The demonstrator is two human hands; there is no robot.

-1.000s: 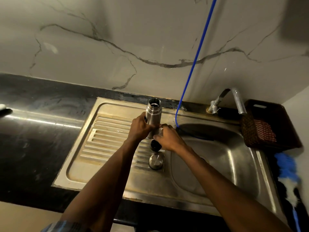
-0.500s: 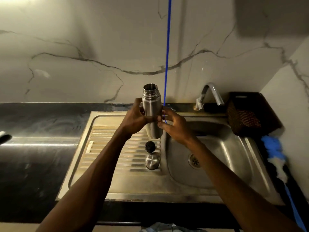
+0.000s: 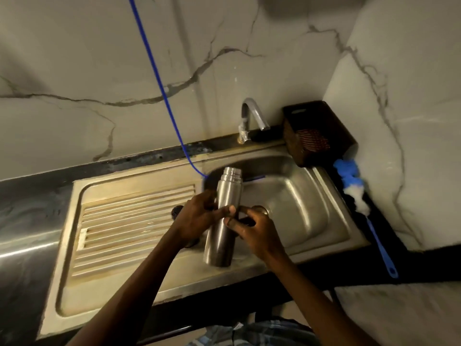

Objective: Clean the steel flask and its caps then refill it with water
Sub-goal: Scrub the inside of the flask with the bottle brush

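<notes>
Over the sink (image 3: 311, 211), set in a dark desk (image 3: 27, 203), an uncapped steel flask (image 3: 224, 221) is held nearly upright, its top tipped slightly right. It is gripped mid-body by the left hand (image 3: 197, 221) and pinched by the right hand (image 3: 254, 231). A black cap (image 3: 176, 211) is seen on the drainboard, just beside the left hand.

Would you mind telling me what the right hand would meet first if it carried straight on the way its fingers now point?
The right hand points left, its fingertips already at the steel flask, so the flask comes first. Beyond it lies the left hand; depth there is unclear.
</notes>
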